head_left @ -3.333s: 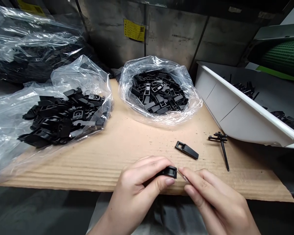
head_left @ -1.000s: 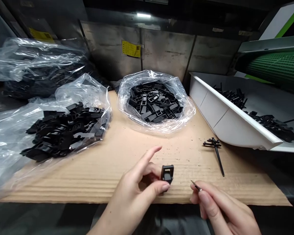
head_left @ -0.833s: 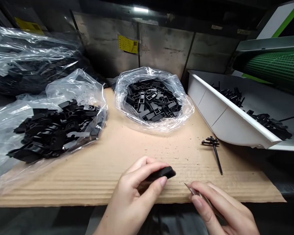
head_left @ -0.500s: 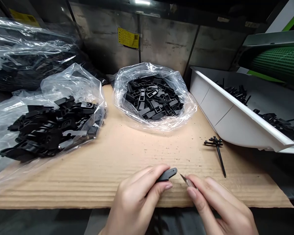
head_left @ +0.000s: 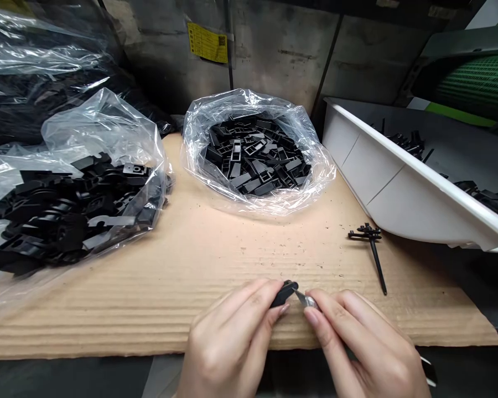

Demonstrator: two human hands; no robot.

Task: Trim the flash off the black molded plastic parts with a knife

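My left hand (head_left: pixel 232 337) pinches a small black plastic part (head_left: pixel 284 292) between thumb and fingers at the near edge of the cardboard sheet (head_left: pixel 216 260). My right hand (head_left: pixel 365 348) grips a thin metal blade (head_left: pixel 304 299) whose tip touches the end of the black part. Both hands meet low in the middle of the head view.
A clear bag of black parts (head_left: pixel 255 152) sits at the back centre, another bag of black parts (head_left: pixel 70 193) lies at the left. A white tray (head_left: pixel 402 182) with black sprues stands at the right. One loose black sprue (head_left: pixel 371 249) lies on the cardboard.
The loose black part on the cardboard is gone since the earliest frame. My left hand turned its part flat again, and my right hand brought the blade in against its end.
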